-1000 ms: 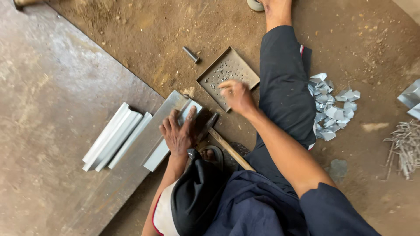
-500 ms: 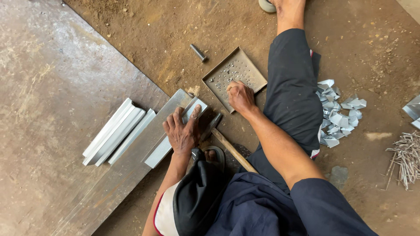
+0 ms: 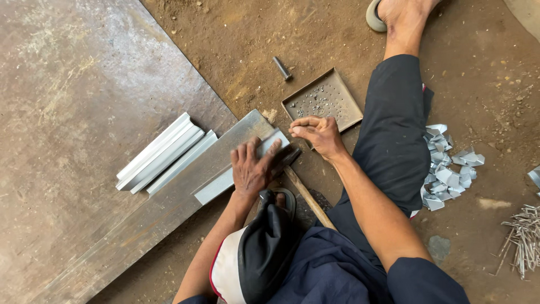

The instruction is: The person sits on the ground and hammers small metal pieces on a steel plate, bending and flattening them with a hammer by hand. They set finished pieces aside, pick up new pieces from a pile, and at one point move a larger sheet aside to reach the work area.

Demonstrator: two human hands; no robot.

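Several pale metal strips [image 3: 160, 153] lie stacked on the steel plate [image 3: 84, 112], well left of the left hand [image 3: 250, 169]. That hand's grip is spread apart, palm and fingers pressed flat on 1 more strip [image 3: 219, 186], which lies along the plate's edge. A hammer handle [image 3: 308, 198] runs just right of it, its head hidden under the hand.

The right hand [image 3: 318, 134] was over the tray [image 3: 337, 104] 1 second ago. It now sits at the strip's far end, beside the left fingertips, its grip pinched together. Whether anything small is between the fingertips cannot be told.

The tray, speckled with tiny pieces, lies just beyond that grip, and a short punch [image 3: 282, 68] further off. Well right, past the leg, are folded metal clips [image 3: 447, 171] and loose nails [image 3: 523, 236] on the dirt floor.
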